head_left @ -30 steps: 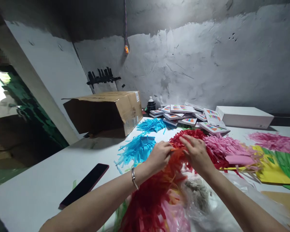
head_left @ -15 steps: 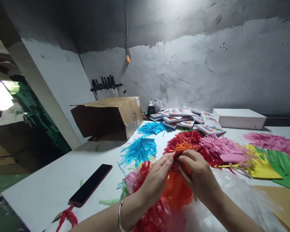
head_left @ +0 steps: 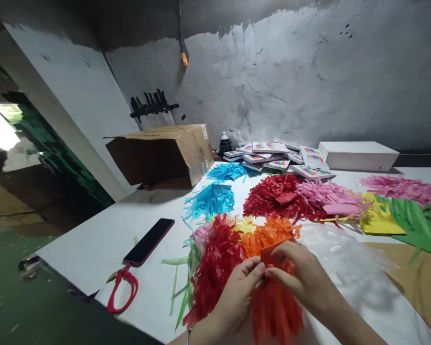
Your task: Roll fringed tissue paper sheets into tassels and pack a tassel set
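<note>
Between both hands is an orange tissue-paper tassel (head_left: 277, 311), its fringe hanging down toward me and its uncut band at the top. My left hand (head_left: 239, 290) pinches the band's left edge between thumb and fingers. My right hand (head_left: 303, 268) has its fingers bent over the band's right side, with the thumb close to the left fingertips. Just behind the hands lies more orange fringe (head_left: 269, 232). A red fringed bundle (head_left: 219, 263) lies beside my left hand, with yellow, pink and green strips around it.
Blue fringe (head_left: 211, 199), a red pile (head_left: 273, 194) and pink fringe (head_left: 323, 194) lie farther back. A phone (head_left: 149, 242) and red-handled scissors (head_left: 124, 290) are at left. A cardboard box (head_left: 197, 153), flat printed boxes (head_left: 269, 147) and clear plastic (head_left: 345, 254) also occupy the table.
Both hands have lowered the orange tassel from in front of the red pile toward me, and its fringe now hangs straighter. The view has tipped downward, showing more of the near table.
</note>
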`<action>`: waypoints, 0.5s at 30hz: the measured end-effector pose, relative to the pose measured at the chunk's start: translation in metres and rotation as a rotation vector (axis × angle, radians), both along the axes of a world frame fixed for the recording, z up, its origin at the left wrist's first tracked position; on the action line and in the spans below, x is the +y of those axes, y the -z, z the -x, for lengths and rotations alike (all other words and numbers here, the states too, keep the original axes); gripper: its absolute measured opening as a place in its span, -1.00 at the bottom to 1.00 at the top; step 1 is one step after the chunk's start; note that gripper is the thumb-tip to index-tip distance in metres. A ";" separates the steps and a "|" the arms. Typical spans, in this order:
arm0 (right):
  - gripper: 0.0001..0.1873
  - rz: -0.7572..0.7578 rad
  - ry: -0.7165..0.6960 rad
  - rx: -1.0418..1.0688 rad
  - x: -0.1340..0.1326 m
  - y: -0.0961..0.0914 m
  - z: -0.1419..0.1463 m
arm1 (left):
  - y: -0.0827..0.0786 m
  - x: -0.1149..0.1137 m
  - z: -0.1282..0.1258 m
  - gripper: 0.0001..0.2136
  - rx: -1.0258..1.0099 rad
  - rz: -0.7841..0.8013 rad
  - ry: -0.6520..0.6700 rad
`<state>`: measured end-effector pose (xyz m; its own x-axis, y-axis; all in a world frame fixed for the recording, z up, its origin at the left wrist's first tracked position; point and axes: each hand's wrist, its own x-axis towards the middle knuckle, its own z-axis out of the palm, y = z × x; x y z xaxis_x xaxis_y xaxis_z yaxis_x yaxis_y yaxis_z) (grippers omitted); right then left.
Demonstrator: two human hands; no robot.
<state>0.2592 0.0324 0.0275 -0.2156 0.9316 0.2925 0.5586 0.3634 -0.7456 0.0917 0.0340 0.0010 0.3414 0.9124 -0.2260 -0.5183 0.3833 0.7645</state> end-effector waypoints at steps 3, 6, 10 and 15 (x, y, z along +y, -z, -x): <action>-0.91 -0.189 0.009 -0.119 -0.011 0.007 0.003 | 0.003 -0.007 -0.004 -0.65 -0.040 -0.012 -0.039; -0.83 -0.370 -0.004 -0.192 -0.020 0.016 0.005 | 0.006 -0.014 -0.008 -0.68 -0.034 -0.023 -0.076; -0.87 -0.152 0.034 -0.028 -0.027 0.021 0.002 | 0.014 -0.021 -0.012 -0.62 -0.035 -0.001 -0.061; -0.78 0.163 0.043 0.228 -0.030 0.017 -0.007 | 0.021 -0.022 -0.013 -0.61 0.020 0.034 -0.076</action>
